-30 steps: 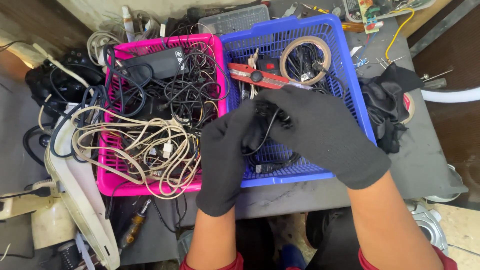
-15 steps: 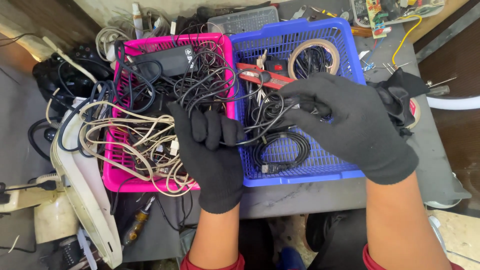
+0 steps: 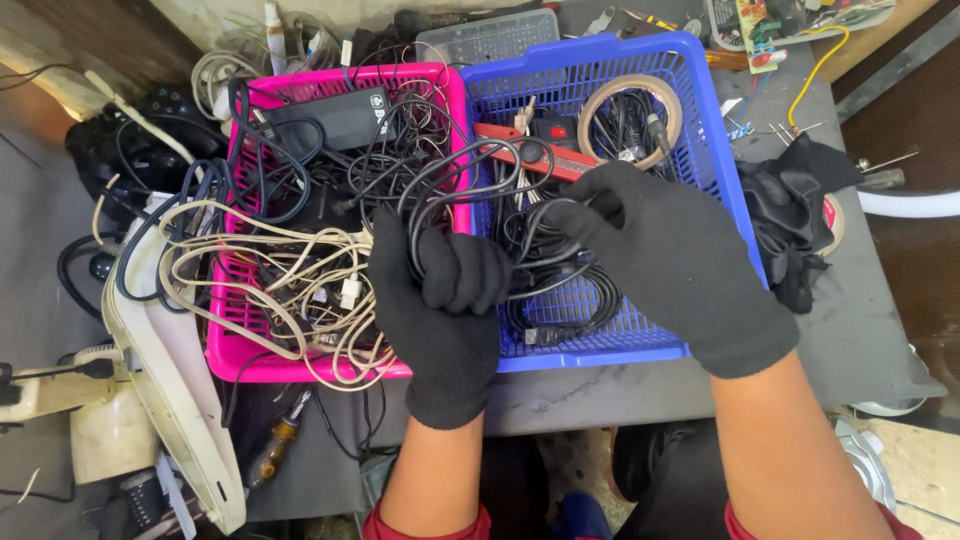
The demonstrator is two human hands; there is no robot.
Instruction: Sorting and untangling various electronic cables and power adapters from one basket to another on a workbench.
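Mid-untangle, frame centre — left hand fisted round black cable, right hand pinching same cable over blue basket. Next, probably: tease loops free of pink basket — gently.

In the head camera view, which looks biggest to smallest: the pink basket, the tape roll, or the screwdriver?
1. Pink basket, clearly largest.
2. Tape roll and screwdriver look about alike, so I won't rank them; the screwdriver is partly hidden under cables.

Tangled cables choke the pink basket; blue basket's right side open
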